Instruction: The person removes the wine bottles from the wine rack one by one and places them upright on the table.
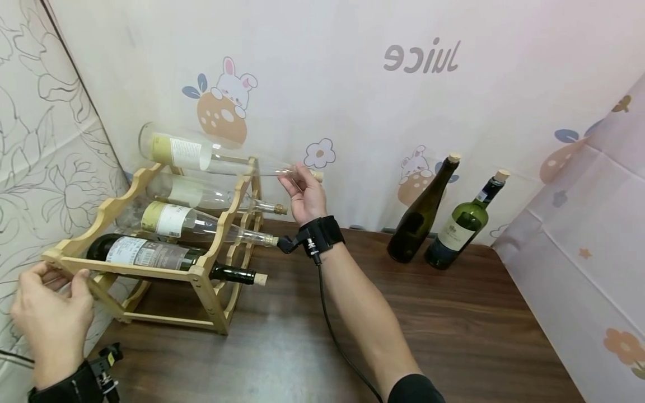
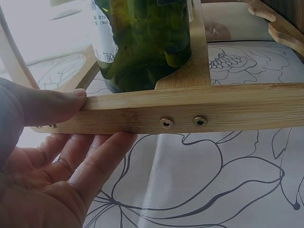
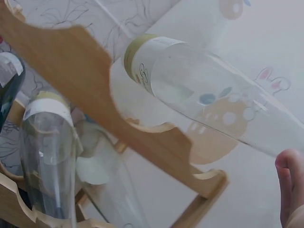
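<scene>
My right hand (image 1: pixel 308 196) holds a clear glass bottle (image 1: pixel 227 162) by its neck, over the far end of the wooden wine rack (image 1: pixel 151 272). In the right wrist view the bottle's body (image 3: pixel 209 99) slants above the scalloped rail, its labelled base pointing away from my fingers. With thumb on top and fingers beneath, my left hand (image 1: pixel 52 313) grips the rack's near left corner; the left wrist view shows its bamboo rail (image 2: pixel 142 111) between them. On the rack lie a dark corked wine bottle (image 1: pixel 151 254) and clear bottles, one with a yellow-and-white label (image 1: pixel 171 219).
Two corked bottles stand on the brown table (image 1: pixel 353 336) at the back right: a dark one (image 1: pixel 420 215) and a green one (image 1: pixel 461 226) with a cream label. A printed curtain (image 1: pixel 342 84) hangs close behind the rack. A cable (image 1: pixel 327 313) trails from my right wrist.
</scene>
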Available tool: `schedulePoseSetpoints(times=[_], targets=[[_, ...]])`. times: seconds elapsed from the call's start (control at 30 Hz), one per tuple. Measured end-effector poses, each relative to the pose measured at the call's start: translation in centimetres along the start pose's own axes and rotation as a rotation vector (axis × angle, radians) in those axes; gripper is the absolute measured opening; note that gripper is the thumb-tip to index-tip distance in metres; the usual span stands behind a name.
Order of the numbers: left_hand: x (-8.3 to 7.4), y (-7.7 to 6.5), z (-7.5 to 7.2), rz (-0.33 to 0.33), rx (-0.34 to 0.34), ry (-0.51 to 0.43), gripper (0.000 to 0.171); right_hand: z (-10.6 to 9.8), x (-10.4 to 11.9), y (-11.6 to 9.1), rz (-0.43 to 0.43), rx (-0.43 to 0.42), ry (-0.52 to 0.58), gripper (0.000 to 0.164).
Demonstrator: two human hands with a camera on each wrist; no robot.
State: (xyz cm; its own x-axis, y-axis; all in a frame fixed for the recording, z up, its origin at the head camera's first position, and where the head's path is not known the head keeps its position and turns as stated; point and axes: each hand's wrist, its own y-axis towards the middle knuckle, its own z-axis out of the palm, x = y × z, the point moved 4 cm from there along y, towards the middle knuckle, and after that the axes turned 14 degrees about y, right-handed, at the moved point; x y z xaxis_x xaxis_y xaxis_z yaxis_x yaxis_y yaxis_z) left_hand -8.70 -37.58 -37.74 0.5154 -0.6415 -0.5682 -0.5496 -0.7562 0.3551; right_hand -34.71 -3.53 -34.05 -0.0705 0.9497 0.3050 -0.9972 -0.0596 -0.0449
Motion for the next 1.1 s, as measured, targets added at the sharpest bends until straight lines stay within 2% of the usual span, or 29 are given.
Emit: schedulePoseSetpoints(times=[0.1, 0.13, 0.3, 0.47, 0.63, 0.9, 1.1], targets=[[0.0, 0.0, -0.1, 0.000, -0.011, -0.016, 0.051, 0.2, 1.2, -0.5, -0.020, 0.008, -0.005, 0.002], [0.0, 0.0, -0.1, -0.001, -0.012, -0.023, 0.051, 0.2, 1.6, -0.7, -0.023, 0.016, -0.007, 0.009], [0.1, 0.0, 0.1, 0.001, -0.016, -0.039, 0.051, 0.0, 3.7, -1.6, -0.045, 0.041, -0.017, 0.018], [0.1, 0.0, 0.0, 0.019, -0.017, -0.038, 0.051, 0.1, 6.3, -2.4, -0.096, 0.067, -0.039, 0.002], [-0.1, 0.3, -0.1, 0.042, -0.036, -0.036, 0.050, 0.2, 9.0, -3.2, -0.141, 0.087, -0.053, 0.007], [0.1, 0.4, 0.2, 0.009, -0.015, -0.034, 0.050, -0.4, 12.9, -4.0, -0.204, 0.120, -0.048, 0.009], [0.1, 0.4, 0.1, 0.004, -0.017, -0.030, 0.050, -0.6, 15.8, -5.2, -0.296, 0.161, -0.067, 0.006]])
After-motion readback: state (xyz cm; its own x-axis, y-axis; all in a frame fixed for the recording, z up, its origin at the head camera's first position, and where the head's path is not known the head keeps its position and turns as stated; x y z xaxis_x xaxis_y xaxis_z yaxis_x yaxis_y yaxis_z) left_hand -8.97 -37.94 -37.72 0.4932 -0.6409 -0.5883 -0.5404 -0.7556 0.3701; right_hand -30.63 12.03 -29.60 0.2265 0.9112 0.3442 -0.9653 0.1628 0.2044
